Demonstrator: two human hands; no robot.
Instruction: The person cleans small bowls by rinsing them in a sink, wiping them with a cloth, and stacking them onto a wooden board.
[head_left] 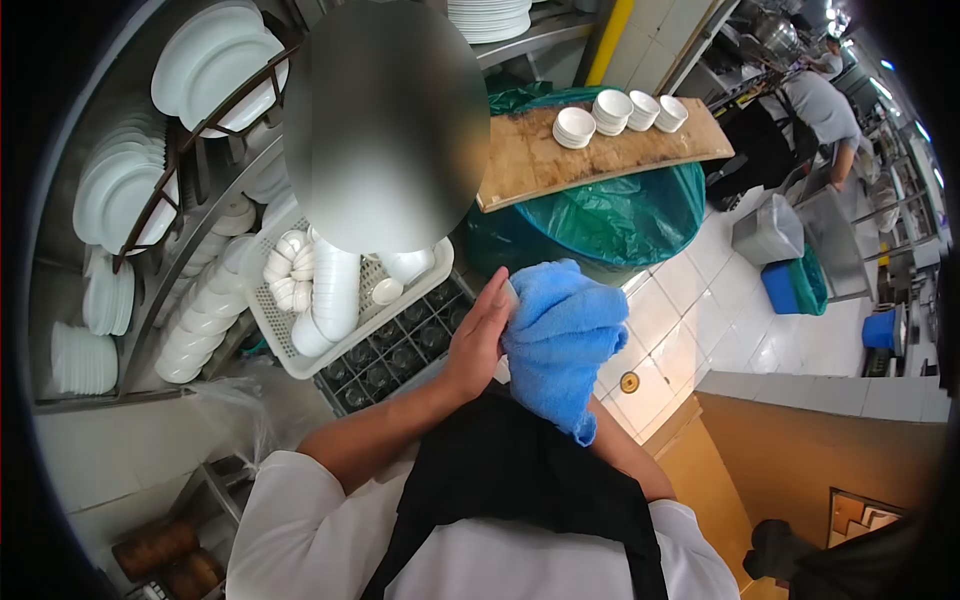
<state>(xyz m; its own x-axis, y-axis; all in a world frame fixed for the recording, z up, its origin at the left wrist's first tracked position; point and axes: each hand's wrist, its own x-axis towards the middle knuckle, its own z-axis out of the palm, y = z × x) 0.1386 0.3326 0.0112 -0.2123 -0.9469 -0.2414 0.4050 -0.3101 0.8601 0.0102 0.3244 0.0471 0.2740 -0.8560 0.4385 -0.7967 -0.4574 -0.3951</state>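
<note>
In front of my chest, a crumpled blue cloth is held up in the air. My left hand presses against its left side, fingers pointing up and close together. Between that palm and the cloth shows the pale edge of a small white piece of crockery; the cloth covers most of it, so its exact kind is unclear. My right forearm runs up under the cloth, which wraps and hides the right hand.
At left, shelves hold stacked white plates. A pale crate of white cups and bowls sits on a dark glass rack. White ramekins stand on a wooden board over a green-lined bin. Another person works far right.
</note>
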